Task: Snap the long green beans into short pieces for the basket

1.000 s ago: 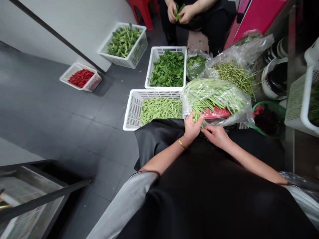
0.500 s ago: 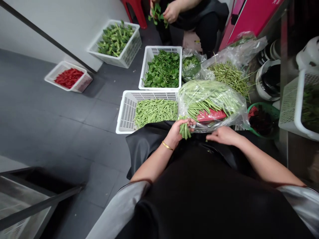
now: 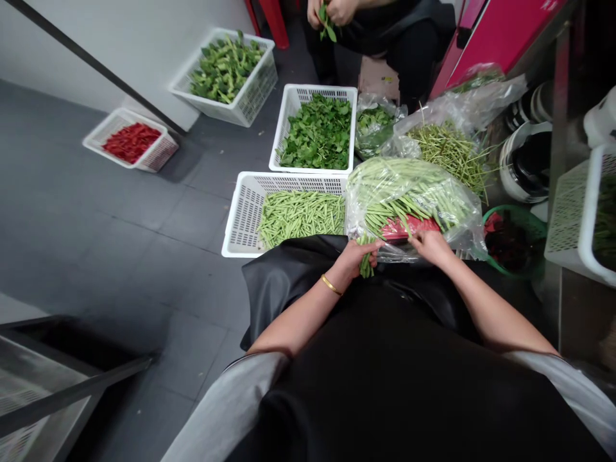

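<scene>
Beside the plastic bag [image 3: 462, 204], the right hand [image 3: 430, 248], closer, pinches one long bean [image 3: 408, 226], its length slanting forward-left; the left hand [image 3: 353, 258] clasps a bunch [image 3: 366, 258].

Four hands [image 3: 355, 256], one bracelet [image 3: 331, 286], one bean basket [image 3: 249, 215]

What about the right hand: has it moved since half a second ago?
Yes: relative to the cut-bean basket, the right hand has moved forward, to the bagged beans.
</scene>
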Available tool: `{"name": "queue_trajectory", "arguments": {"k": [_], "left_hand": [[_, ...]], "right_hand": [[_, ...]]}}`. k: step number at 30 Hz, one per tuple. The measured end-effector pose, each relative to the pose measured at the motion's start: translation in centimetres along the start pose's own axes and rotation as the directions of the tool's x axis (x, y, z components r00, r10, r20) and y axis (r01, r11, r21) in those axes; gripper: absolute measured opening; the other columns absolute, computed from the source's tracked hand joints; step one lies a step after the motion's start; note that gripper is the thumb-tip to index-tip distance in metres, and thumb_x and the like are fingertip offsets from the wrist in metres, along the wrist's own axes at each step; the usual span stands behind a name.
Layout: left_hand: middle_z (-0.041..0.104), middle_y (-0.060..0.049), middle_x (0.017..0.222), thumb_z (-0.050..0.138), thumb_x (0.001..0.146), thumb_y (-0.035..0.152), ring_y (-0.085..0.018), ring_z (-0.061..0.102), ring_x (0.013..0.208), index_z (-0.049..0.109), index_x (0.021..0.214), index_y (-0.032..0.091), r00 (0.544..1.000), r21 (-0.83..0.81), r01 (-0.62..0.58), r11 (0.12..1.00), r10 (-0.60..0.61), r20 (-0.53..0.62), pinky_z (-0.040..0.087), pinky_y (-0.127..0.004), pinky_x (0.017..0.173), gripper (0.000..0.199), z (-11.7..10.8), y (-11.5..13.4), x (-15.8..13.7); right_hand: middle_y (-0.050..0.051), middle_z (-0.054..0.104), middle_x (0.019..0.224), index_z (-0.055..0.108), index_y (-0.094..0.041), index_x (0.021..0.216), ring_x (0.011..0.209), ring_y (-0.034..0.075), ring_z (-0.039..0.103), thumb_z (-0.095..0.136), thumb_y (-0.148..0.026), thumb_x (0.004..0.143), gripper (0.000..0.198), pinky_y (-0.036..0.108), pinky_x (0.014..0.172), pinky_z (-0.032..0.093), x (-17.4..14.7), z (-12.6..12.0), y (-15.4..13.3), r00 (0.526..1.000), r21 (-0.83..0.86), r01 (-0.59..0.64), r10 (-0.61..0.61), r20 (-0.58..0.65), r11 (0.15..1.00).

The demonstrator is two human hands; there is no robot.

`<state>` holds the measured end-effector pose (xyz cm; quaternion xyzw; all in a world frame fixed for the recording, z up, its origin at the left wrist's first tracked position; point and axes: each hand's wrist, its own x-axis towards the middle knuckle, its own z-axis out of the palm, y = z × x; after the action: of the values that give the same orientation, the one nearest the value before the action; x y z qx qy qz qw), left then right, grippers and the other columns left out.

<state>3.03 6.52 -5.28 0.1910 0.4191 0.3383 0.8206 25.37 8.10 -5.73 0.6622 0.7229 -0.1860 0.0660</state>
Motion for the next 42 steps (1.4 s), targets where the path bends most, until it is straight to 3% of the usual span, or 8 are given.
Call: {"name": "queue_trajectory", "arguments": {"k": [9,15,21,24,29,33,36,42], "left_hand": [[0.053,0.003,0.053,0.084,0.057,0.035,-0.003,0.039,0.041,0.060,0.074,0.009,0.991,-0.027,-0.131,0.991,0.130,-0.018,0.036,-0.020,0.044,0.040,2.4,-2.7,-0.6],[0.048,0.004,0.049,0.083,0.059,0.035,-0.004,0.038,0.040,0.067,0.087,0.007,0.954,0.124,0.042,0.991,-0.077,0.290,0.029,-0.019,0.042,0.042,2.6,-1.6,-3.6],[0.054,0.000,0.058,0.079,0.065,0.038,-0.005,0.043,0.040,0.066,0.090,0.007,0.851,0.171,0.080,0.982,-0.156,0.502,0.030,-0.019,0.039,0.042,0.8,0.0,-4.6],[0.053,0.000,0.054,0.077,0.065,0.038,-0.007,0.044,0.039,0.066,0.085,0.006,0.800,0.214,0.122,0.969,-0.223,0.556,0.031,-0.020,0.038,0.039,0.8,-0.1,-4.5],[0.047,0.003,0.049,0.073,0.068,0.039,-0.005,0.035,0.034,0.060,0.072,0.011,0.855,-0.025,0.002,1.000,0.011,0.519,0.030,-0.021,0.036,0.031,3.0,-1.0,-5.0],[0.041,0.005,0.050,0.065,0.079,0.037,-0.005,0.034,0.036,0.055,0.070,0.015,0.900,-0.249,-0.229,0.941,0.302,0.314,0.032,-0.019,0.038,0.026,3.6,1.5,-6.2],[0.040,0.006,0.053,0.062,0.084,0.038,-0.004,0.034,0.039,0.055,0.075,0.017,0.872,-0.270,-0.466,0.843,0.490,0.023,0.033,-0.017,0.042,0.023,3.0,4.5,-7.0],[0.060,0.002,0.066,0.080,0.061,0.031,-0.009,0.052,0.061,0.066,0.078,0.013,0.872,0.561,-0.477,0.677,0.446,0.202,0.043,-0.022,0.062,0.028,3.3,4.3,-6.7]], "right_hand": [[0.013,0.066,0.075,0.063,-0.014,0.083,0.061,0.019,0.061,0.037,-0.031,0.098,0.034,0.028,0.055,0.038,-10.0,0.7,-5.5,0.905,-0.082,0.324,-0.334,-0.264,0.943],[0.010,0.066,0.080,0.064,-0.018,0.087,0.074,0.019,0.061,0.034,-0.029,0.098,0.034,0.030,0.066,0.046,-11.0,-1.9,-6.4,0.664,0.168,0.747,-0.707,-0.244,0.643],[-0.001,0.064,0.066,0.065,-0.017,0.095,0.052,0.011,0.056,0.063,-0.045,0.083,0.030,0.023,0.052,0.044,-11.2,-3.4,-3.6,0.812,0.662,0.308,-0.552,0.191,0.683],[-0.002,0.063,0.067,0.060,-0.018,0.107,0.049,0.011,0.056,0.068,-0.050,0.076,0.045,0.023,0.046,0.043,-10.1,-3.3,-3.8,0.945,0.879,0.131,-0.326,0.029,0.459],[-0.003,0.060,0.058,0.060,-0.020,0.081,0.046,0.010,0.052,0.072,-0.047,0.075,0.030,0.025,0.046,0.045,-8.8,-3.4,-8.5,0.944,0.924,0.329,-0.077,-0.320,0.192],[-0.004,0.059,0.057,0.058,-0.021,0.082,0.049,0.012,0.055,0.068,-0.047,0.079,0.027,0.026,0.050,0.047,-8.6,-3.7,-10.1,0.885,0.878,0.423,0.103,-0.453,0.223],[-0.004,0.058,0.053,0.056,-0.021,0.079,0.045,0.012,0.054,0.066,-0.045,0.080,0.026,0.026,0.049,0.045,-8.6,-3.1,-9.7,0.930,0.902,0.337,0.052,-0.363,0.268],[-0.002,0.058,0.052,0.057,-0.019,0.065,0.050,0.014,0.055,0.063,-0.030,0.079,0.019,0.025,0.052,0.039,-8.0,-1.7,-9.2,0.969,0.697,0.244,-0.204,-0.142,0.675]]}}
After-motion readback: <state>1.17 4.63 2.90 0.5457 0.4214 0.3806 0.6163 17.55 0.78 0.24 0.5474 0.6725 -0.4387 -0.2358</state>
